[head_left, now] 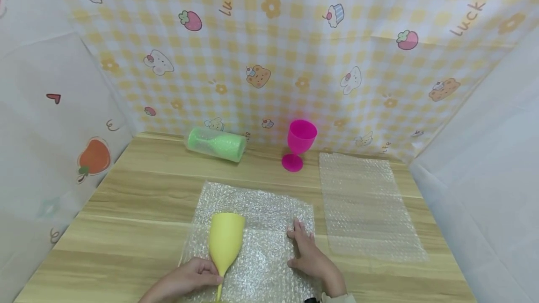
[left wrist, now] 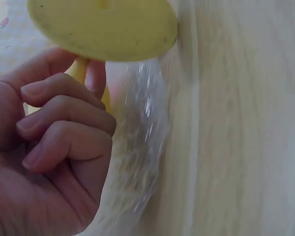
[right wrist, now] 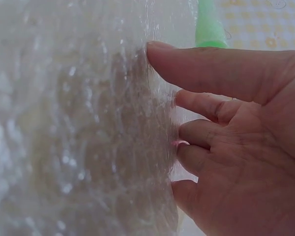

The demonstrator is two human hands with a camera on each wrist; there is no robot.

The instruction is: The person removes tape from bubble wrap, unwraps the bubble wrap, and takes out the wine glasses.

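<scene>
A yellow plastic goblet (head_left: 226,240) lies over the left part of a bubble wrap sheet (head_left: 261,209), its bowl pointing away from me. My left hand (head_left: 195,275) pinches its stem between thumb and fingers. In the left wrist view, the goblet's round foot (left wrist: 105,32) shows above the left hand (left wrist: 59,128), whose other fingers are curled in. On the sheet's right side rests my right hand (head_left: 310,254), fingers spread. The right wrist view shows the right hand (right wrist: 241,123) with its fingertips touching the bubble wrap (right wrist: 88,123).
At the back left lies a green goblet wrapped in bubble wrap (head_left: 216,144). A magenta goblet (head_left: 301,137) stands upright near the patterned back cloth (head_left: 290,50). Another bubble wrap sheet (head_left: 370,209) lies flat on the right of the wooden table (head_left: 126,200). White cloth flanks both sides.
</scene>
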